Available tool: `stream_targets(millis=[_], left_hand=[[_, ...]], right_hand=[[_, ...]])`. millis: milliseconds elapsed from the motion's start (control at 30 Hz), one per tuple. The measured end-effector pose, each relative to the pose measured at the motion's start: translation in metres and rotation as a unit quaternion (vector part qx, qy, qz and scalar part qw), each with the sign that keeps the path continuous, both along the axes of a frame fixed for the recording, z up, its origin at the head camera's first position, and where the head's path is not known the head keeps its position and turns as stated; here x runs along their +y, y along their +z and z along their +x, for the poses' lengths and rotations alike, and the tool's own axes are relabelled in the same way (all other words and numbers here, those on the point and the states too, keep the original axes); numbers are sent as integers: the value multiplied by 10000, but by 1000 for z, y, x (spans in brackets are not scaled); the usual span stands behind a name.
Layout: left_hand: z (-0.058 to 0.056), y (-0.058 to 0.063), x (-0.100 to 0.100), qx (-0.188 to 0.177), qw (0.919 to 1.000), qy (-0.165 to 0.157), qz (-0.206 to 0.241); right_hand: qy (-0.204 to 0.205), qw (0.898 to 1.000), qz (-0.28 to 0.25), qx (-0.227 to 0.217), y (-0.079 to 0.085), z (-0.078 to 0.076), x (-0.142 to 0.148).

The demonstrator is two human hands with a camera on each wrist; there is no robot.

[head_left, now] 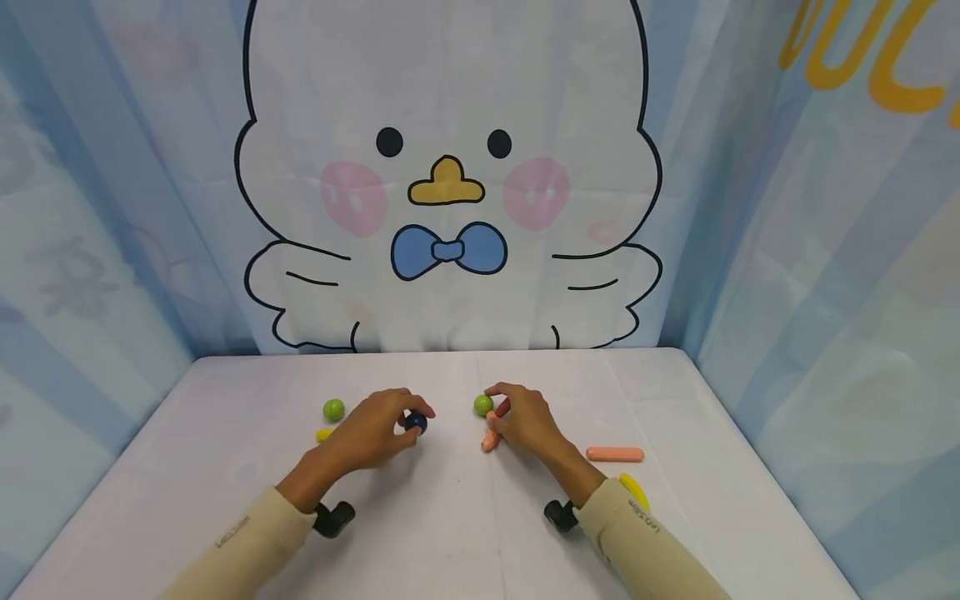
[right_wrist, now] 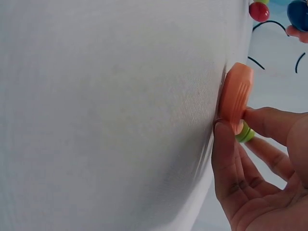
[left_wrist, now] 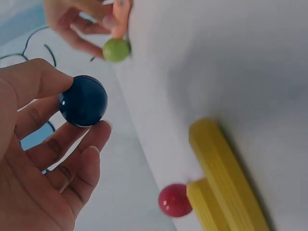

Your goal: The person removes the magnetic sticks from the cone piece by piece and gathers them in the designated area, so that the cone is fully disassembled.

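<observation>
My left hand (head_left: 372, 429) pinches a dark blue ball (left_wrist: 84, 102) between thumb and fingers, above the table. My right hand (head_left: 527, 419) pinches an orange ridged stick (right_wrist: 236, 94) between thumb and finger, low at the tabletop. A second small orange end shows by the fingertips; I cannot tell whether it is a separate piece. A green ball (head_left: 483, 406) lies just beyond the orange stick, by my right index fingertip. In the left wrist view, a red ball (left_wrist: 175, 200) touches the end of one of two yellow ridged sticks (left_wrist: 226, 178); my left hand hides the red ball in the head view.
Another green ball (head_left: 333, 410) lies left of my left hand. Right of my right forearm lie another orange stick (head_left: 615, 454) and a yellow piece (head_left: 634, 492), partly behind the sleeve. A printed curtain (head_left: 450, 308) stands behind the white table (head_left: 450, 542), with more at both sides.
</observation>
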State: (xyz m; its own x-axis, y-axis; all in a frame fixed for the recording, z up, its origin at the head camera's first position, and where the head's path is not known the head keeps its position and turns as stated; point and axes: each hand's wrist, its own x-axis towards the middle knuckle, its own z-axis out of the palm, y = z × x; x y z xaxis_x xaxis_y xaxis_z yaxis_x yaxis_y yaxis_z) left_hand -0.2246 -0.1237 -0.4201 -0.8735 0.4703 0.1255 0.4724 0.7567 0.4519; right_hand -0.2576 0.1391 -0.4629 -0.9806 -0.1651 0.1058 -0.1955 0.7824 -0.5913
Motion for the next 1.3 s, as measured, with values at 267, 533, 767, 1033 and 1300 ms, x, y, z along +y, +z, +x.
stream_targets(millis=[267, 533, 767, 1033, 1300], left_hand=[[-18, 6, -31, 218, 9993, 241, 163], [-32, 5, -54, -22, 9968, 725, 339], [-50, 5, -71, -141, 9946, 1001, 248], [-65, 1, -78, -413, 9923, 1164, 68], [-77, -10, -76, -761, 9870, 1414, -15]], right_hand=[[51, 9999, -48, 75, 0, 1, 1], [94, 9999, 12, 143, -2, 1, 0], [50, 10000, -19, 65, -2, 1, 0], [33, 10000, 9, 42, 0, 3, 0], [-7, 10000, -22, -39, 0, 2, -1]])
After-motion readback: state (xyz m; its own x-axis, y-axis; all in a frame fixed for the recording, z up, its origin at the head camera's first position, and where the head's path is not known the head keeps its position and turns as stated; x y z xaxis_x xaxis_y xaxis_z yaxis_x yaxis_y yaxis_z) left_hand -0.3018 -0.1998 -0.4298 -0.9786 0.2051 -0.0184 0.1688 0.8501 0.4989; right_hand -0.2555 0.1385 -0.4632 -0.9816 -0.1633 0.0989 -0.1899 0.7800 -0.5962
